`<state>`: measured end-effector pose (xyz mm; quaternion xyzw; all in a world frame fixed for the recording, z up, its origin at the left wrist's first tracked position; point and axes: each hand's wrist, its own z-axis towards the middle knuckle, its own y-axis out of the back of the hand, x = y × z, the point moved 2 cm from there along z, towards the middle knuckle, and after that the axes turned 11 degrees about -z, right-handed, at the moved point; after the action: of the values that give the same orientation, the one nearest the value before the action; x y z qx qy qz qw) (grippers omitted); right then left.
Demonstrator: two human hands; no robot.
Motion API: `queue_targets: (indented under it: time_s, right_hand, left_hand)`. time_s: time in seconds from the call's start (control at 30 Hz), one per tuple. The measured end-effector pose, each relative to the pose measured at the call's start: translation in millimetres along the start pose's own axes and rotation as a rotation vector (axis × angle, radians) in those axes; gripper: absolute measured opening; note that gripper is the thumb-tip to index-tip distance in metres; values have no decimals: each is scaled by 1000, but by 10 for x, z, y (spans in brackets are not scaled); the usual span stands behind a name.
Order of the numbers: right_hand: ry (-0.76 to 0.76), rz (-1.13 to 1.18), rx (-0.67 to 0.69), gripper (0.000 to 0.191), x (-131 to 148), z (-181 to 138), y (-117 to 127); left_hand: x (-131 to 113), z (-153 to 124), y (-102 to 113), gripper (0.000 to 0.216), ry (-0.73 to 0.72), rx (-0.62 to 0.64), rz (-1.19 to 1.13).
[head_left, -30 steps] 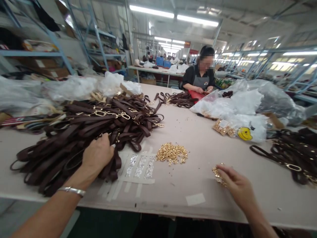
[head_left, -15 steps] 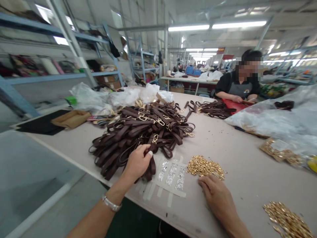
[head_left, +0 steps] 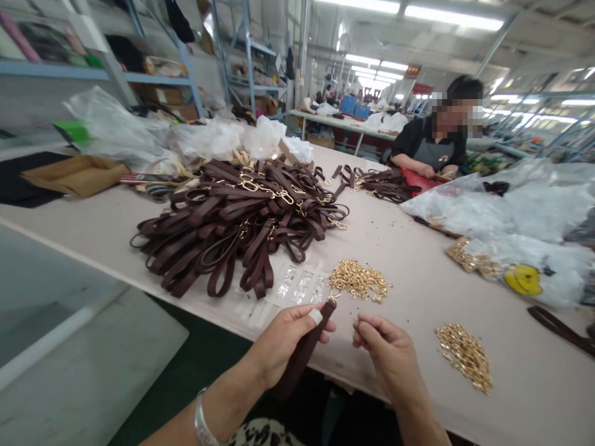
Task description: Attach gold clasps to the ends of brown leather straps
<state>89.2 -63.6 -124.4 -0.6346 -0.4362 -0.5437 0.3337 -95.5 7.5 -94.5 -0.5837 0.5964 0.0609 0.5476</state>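
My left hand (head_left: 297, 337) is closed around a dark brown strap (head_left: 304, 353), whose gold metal end points up and away from me. The strap's other end hangs down past the table edge. My right hand (head_left: 379, 341) is just to the right of it, thumb and fingers pinched together; whatever they hold is hidden or too small to name. Beyond both hands lies a heap of small gold metal pieces (head_left: 357, 280). Left of that heap, clear packets (head_left: 300, 285) are taped to the table. A big pile of brown straps with gold clasps (head_left: 223, 217) spreads behind them.
A second heap of gold pieces (head_left: 465, 356) lies at the right. Plastic bags (head_left: 525, 204) cover the right far side, and more bags (head_left: 223, 139) sit at the back left. Across the table (head_left: 400, 248) a co-worker (head_left: 432, 136) handles something by a red sheet.
My left hand has come away from the pile with a strap and moved towards me. My right hand has lifted back from the gold heap, nearer the left hand. The view has shifted.
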Motion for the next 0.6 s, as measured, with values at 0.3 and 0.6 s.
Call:
queue_targets:
  time_s: [0.3,0.6]
  right_hand:
    - [1,73,36,22,-30,-306,-46]
    - [16,99,79,16,2,-365,-118]
  left_hand:
    - [121,-56,-246,32,-120,138,169]
    - [164,-153,-321,30,-255,145,368]
